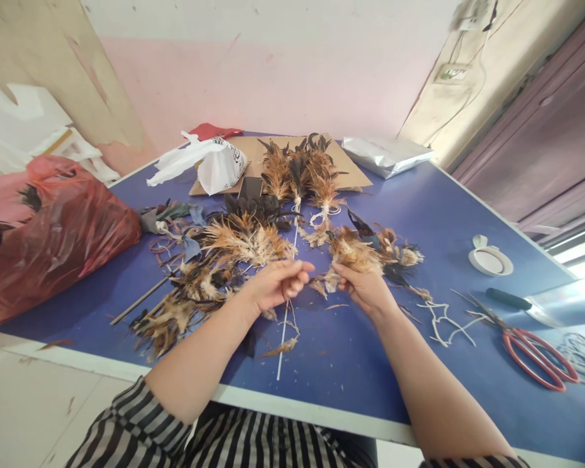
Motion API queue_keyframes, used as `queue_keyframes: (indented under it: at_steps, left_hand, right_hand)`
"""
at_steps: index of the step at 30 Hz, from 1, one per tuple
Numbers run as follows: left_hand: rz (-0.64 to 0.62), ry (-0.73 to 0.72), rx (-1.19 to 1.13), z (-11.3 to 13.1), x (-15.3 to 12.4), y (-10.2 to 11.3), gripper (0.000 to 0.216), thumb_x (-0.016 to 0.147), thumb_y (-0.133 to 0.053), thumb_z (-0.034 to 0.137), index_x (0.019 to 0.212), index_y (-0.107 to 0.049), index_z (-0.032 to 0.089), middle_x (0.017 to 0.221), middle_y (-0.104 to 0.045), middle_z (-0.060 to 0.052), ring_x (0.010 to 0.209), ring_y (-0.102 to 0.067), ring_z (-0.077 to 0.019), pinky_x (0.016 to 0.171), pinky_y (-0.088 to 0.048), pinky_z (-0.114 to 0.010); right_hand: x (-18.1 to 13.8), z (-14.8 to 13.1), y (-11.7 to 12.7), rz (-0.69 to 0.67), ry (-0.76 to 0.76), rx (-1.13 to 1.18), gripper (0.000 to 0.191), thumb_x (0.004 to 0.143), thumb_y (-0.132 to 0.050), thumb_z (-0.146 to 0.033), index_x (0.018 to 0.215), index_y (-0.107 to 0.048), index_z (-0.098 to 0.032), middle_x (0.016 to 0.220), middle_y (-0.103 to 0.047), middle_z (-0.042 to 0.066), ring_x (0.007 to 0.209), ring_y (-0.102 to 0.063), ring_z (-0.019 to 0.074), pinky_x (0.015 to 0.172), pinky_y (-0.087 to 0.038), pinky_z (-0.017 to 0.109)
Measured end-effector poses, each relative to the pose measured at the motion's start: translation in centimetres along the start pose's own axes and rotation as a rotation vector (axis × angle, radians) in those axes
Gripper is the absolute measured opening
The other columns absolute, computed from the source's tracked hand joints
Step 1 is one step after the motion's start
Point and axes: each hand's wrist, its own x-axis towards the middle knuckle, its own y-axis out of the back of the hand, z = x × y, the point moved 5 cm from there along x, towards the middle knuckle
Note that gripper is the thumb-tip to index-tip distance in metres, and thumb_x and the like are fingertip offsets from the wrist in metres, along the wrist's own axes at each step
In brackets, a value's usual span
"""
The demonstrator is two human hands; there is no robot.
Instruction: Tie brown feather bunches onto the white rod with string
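1. Pinching a small feather bunch (353,253) between thumb and fingers, the right hand (365,291) is closed on its near, pale end, above the blue table (341,370), right of the white line.
2. The left hand (277,285) is half curled, thumb and forefinger close together, just left of the bunch and apart from it; whether anything fine sits between those fingertips, I cannot tell.
3. Judging by its look, the bunch should be very light, soft and springy, with thin quills that bend or slip apart easily. The gathered quill end is the place to grip; squeezing the fluffy part would crush it.
4. Counted on the far side: one sheet of cardboard (355,175) with what look like three brown feather bundles (322,175) lying partly over it, one white bag (221,168) and one silver packet (387,156).
5. Counted at the right: one roll of tape (491,260), one pair of red-handled scissors (536,354) and one knife (509,298).
6. At the left are one red bag (78,227) and one feather pile (199,292), its feathers too tangled to count.
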Motion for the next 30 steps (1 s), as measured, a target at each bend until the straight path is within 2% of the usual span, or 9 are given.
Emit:
queue_keyframes:
  at_steps: [3,5,8,10,13,17,22,26,30]
  left_hand:
    - [0.098,-0.18,-0.254,2.1,-0.8,1.5,0.029,0.073,-0.059,0.043,0.095,-0.064,0.025,0.07,-0.056,0.0,0.05,-0.041,-0.0024,0.039,-0.03,-0.012]
    - [0.072,-0.216,-0.289,2.4,-1.1,1.6,0.044,0.067,-0.059,0.054,0.103,-0.061,0.029,0.074,-0.057,-0.001,0.05,-0.041,-0.0036,0.037,-0.028,-0.014]
    - [-0.042,-0.073,-0.159,0.9,-0.7,0.4,0.055,0.056,-0.07,0.048,0.105,-0.061,0.023,0.076,-0.058,-0.003,0.051,-0.044,-0.0044,0.037,-0.028,-0.014]
    - [0.011,0.04,-0.003,-0.7,0.0,0.1,0.039,0.058,-0.073,0.034,0.091,-0.065,0.015,0.071,-0.059,-0.004,0.052,-0.046,-0.0043,0.039,-0.028,-0.014]
    - [0.166,0.019,0.139,-1.9,0.9,0.2,0.03,0.06,-0.071,0.036,0.072,-0.064,0.009,0.07,-0.061,-0.006,0.048,-0.047,-0.0037,0.038,-0.029,-0.014]
    - [0.107,0.013,0.186,-2.3,1.0,-0.5,0.036,0.064,-0.067,0.041,0.083,-0.066,0.01,0.085,-0.066,-0.011,0.053,-0.054,-0.0066,0.043,-0.038,-0.016]
    - [0.117,-0.035,0.334,-1.7,0.4,-1.1,0.036,0.061,-0.07,0.037,0.085,-0.067,0.01,0.067,-0.063,-0.005,0.047,-0.049,-0.0058,0.041,-0.037,-0.016]
    - [0.089,-0.018,0.409,-1.8,0.3,-1.5,0.027,0.062,-0.069,0.034,0.077,-0.068,0.011,0.051,-0.055,0.001,0.042,-0.045,-0.0047,0.039,-0.036,-0.016]
    - [0.114,-0.057,0.509,-2.0,0.4,-1.1,0.024,0.063,-0.068,0.031,0.076,-0.069,0.011,0.051,-0.055,0.0,0.041,-0.045,-0.0054,0.04,-0.037,-0.017]
  right_hand:
    - [0.3,-0.1,0.6,0.029,-0.018,0.04,0.034,0.052,-0.078,-0.029,0.076,-0.058,-0.016,0.057,-0.05,-0.007,0.043,-0.041,0.0041,0.04,-0.037,0.019]
    - [0.3,-0.2,0.5,0.023,-0.02,0.038,0.035,0.052,-0.078,-0.029,0.077,-0.058,-0.016,0.058,-0.05,-0.007,0.043,-0.041,0.0037,0.04,-0.037,0.018]
    - [0.0,-0.1,0.1,0.006,-0.018,0.023,0.033,0.052,-0.078,-0.03,0.073,-0.056,-0.016,0.058,-0.05,-0.006,0.044,-0.043,0.0043,0.041,-0.038,0.019]
    - [-0.2,0.0,-0.2,-0.012,-0.01,-0.002,0.033,0.052,-0.077,-0.031,0.071,-0.056,-0.016,0.055,-0.05,-0.006,0.043,-0.043,0.005,0.041,-0.039,0.02]
    - [-0.6,-0.3,-0.7,-0.053,0.023,-0.067,0.032,0.054,-0.075,-0.035,0.071,-0.057,-0.016,0.056,-0.052,-0.005,0.044,-0.043,0.006,0.041,-0.039,0.021]
    - [-1.3,-1.0,-1.8,-0.121,0.103,-0.216,0.031,0.058,-0.072,-0.04,0.073,-0.059,-0.015,0.059,-0.056,-0.002,0.045,-0.046,0.0082,0.041,-0.04,0.023]
    - [-1.9,-1.0,-3.0,-0.212,0.146,-0.378,0.025,0.065,-0.065,-0.04,0.071,-0.061,-0.016,0.054,-0.055,-0.001,0.045,-0.047,0.0098,0.044,-0.043,0.025]
    - [-2.0,-0.7,-3.0,-0.204,0.162,-0.448,0.02,0.068,-0.064,-0.035,0.074,-0.062,-0.016,0.054,-0.054,-0.002,0.045,-0.046,0.0093,0.045,-0.043,0.024]
    - [-2.0,-0.5,-3.1,-0.201,0.153,-0.484,0.018,0.069,-0.062,-0.032,0.077,-0.062,-0.016,0.052,-0.053,-0.003,0.045,-0.046,0.0096,0.045,-0.043,0.024]
